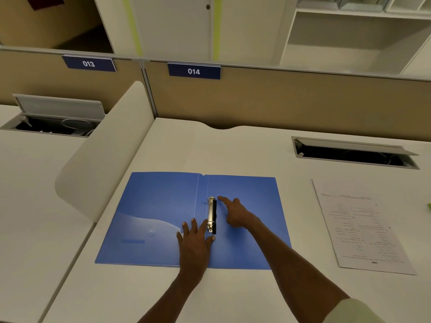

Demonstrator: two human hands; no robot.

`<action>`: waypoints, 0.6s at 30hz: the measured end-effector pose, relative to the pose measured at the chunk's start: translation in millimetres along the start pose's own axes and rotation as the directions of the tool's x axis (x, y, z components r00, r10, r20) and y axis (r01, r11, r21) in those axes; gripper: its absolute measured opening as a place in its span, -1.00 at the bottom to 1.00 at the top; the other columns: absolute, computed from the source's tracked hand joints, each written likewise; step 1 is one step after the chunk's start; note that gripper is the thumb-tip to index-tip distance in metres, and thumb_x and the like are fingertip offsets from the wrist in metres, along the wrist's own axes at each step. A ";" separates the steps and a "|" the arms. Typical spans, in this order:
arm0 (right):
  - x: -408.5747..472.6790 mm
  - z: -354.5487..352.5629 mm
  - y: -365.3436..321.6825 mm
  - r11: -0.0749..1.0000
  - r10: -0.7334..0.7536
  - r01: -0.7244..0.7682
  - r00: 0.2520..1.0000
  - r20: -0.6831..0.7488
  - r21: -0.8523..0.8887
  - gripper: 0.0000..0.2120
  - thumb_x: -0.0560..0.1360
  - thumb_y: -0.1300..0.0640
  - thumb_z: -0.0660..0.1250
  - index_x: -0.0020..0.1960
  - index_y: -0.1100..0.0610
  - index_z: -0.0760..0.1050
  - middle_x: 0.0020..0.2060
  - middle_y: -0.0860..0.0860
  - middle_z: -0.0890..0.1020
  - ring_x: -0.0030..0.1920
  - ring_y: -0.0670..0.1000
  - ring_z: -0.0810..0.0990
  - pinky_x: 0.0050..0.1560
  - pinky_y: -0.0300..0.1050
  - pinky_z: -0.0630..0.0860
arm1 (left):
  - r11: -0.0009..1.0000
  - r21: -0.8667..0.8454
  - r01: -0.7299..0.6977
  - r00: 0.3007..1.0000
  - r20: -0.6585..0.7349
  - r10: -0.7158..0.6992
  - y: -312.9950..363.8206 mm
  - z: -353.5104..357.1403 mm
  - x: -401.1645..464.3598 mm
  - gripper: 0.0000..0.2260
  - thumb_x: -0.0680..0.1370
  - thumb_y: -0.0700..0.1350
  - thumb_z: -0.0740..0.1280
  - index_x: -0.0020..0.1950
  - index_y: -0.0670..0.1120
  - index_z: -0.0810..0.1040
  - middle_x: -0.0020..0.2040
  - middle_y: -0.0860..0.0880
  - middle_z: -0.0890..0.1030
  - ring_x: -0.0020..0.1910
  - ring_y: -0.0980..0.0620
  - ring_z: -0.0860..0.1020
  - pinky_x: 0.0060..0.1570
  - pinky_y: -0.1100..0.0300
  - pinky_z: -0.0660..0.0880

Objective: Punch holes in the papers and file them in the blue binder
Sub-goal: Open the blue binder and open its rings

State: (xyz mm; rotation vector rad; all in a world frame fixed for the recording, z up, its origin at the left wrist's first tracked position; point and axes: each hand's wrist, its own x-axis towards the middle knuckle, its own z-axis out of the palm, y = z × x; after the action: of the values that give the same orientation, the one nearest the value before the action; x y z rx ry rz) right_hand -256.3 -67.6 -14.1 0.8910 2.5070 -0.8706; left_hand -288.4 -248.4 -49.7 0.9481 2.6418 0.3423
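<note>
blue binder (pixel 163 210) lies open — left hand (pixel 194 243) flat on it, right hand (pixel 236 214) pointing, holding nothing.

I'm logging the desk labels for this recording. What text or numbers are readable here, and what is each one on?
"013": white digits on the dark blue sign on the left partition.
"014": white digits on the dark blue sign on the partition behind this desk.
Printed sheet right of the blue binder: lines of text, too small and blurred to read.
Binder's left cover: a faint label strip, unreadable.
</note>
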 end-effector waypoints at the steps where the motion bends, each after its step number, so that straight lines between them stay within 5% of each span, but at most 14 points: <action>1: 1.1 -0.4 -0.6 1.000 0.005 -0.005 1.000 0.006 -0.010 -0.28 0.52 0.33 0.21 0.54 -0.07 0.00 0.36 0.26 0.22 0.19 0.27 0.48 0.17 0.04 0.51 | 1.000 0.008 0.002 1.000 0.000 -0.002 -0.1 0.3 0.6 -0.49 0.61 0.20 0.01 0.54 0.09 0.11 0.57 -0.07 0.11 0.56 -0.16 0.00 0.50 -0.09 -0.02; 18: 6.0 4.0 -7.1 0.997 0.050 -0.050 0.999 0.009 -0.060 -0.33 0.52 0.31 0.19 0.50 -0.14 0.04 0.29 0.24 0.25 0.14 0.29 0.48 0.02 0.03 0.47 | 0.999 0.010 0.031 0.999 0.022 -0.031 3.2 -1.9 4.6 -0.52 0.63 0.16 0.02 0.54 0.09 0.14 0.56 -0.07 0.15 0.55 -0.17 0.03 0.48 -0.10 0.01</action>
State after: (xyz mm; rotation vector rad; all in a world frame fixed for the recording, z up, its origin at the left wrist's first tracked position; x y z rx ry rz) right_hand -265.0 -71.9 -17.0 0.9230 2.4769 -0.7785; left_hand -290.6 -243.2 -47.9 0.9075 2.6376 0.3109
